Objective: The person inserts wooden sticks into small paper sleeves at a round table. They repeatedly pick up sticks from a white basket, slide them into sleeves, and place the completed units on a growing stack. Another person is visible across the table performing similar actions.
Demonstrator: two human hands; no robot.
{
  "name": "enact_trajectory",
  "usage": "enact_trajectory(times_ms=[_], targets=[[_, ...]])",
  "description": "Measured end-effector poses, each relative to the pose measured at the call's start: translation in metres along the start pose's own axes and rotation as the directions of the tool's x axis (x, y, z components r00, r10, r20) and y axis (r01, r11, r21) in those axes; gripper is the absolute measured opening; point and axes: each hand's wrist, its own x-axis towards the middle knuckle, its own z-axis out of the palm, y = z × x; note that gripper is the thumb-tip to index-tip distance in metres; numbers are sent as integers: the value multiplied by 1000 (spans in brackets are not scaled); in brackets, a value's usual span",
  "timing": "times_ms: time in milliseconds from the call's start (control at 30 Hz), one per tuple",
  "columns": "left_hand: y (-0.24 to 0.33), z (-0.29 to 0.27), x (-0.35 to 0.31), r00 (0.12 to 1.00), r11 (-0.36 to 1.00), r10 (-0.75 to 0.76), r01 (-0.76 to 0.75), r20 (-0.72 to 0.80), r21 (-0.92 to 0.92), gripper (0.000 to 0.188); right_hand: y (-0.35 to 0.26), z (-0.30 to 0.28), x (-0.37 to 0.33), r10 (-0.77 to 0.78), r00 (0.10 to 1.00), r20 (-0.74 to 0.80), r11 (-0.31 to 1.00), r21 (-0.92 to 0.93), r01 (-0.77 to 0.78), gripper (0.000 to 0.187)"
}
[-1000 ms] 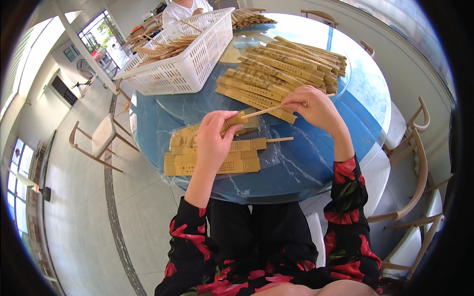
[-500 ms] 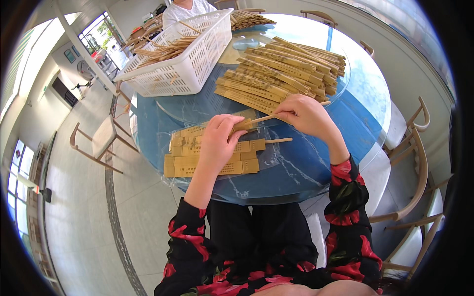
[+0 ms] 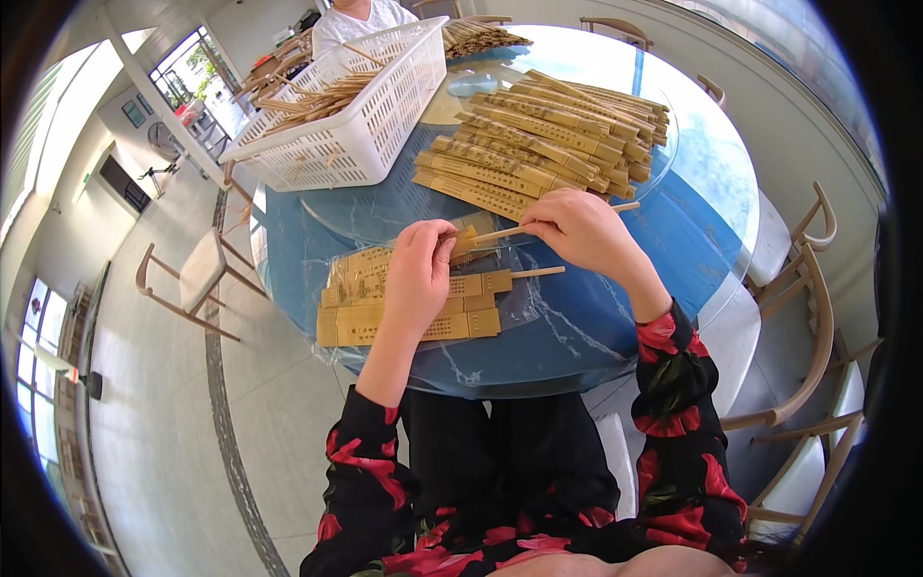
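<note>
Near the bottom edge, black trousers (image 3: 505, 447) are seen. Just past them, flat yellow paper sleeves (image 3: 466, 325) are laid close together on the round blue table (image 3: 601, 332), with clear plastic (image 3: 527, 306) beside them. Out of these, the end of a short pale stick (image 3: 538, 272) is poked to the right.

Above the flat papers, a yellow paper wrapper (image 3: 465, 238) is pinched by the left hand (image 3: 420, 264), with its thumb and fingers close together. By the right hand (image 3: 577, 228), a thin wooden stick (image 3: 498, 234) is gripped with bent fingers. Between the two hands, the stick's left end is brought to the wrapper; how far it is pushed in cannot be told.

Past the right hand, a big pile of yellow papers (image 3: 548, 135) is spread out. Farther off to the left, lots of sticks (image 3: 327, 101) are held in a white basket (image 3: 361, 144) with holes. Behind the basket, a person in a white top (image 3: 361, 27) is partly seen.
</note>
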Motion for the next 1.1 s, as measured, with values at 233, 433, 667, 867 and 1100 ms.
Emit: enact_trajectory(times_ms=[233,433,667,867,1100], targets=[[4,-1,1,999,999,38,-38,-16,20,8,1,4,0,-16,1000,16,1000,6,16,16],[10,-4,1,991,986,130,-131,15,105,8,-10,13,1,-7,999,44,999,37,5,13],[14,1,2,970,954,239,-242,38,179,14,-33,31,-3,-49,998,40,998,43,47,15],[5,0,3,965,942,225,-180,-135,283,11,-18,11,2,-50,996,-80,996,-75,44,19],[2,-8,4,960,949,158,-83,-232,306,8,4,-13,3,109,977,-184,987,-97,-128,16]])
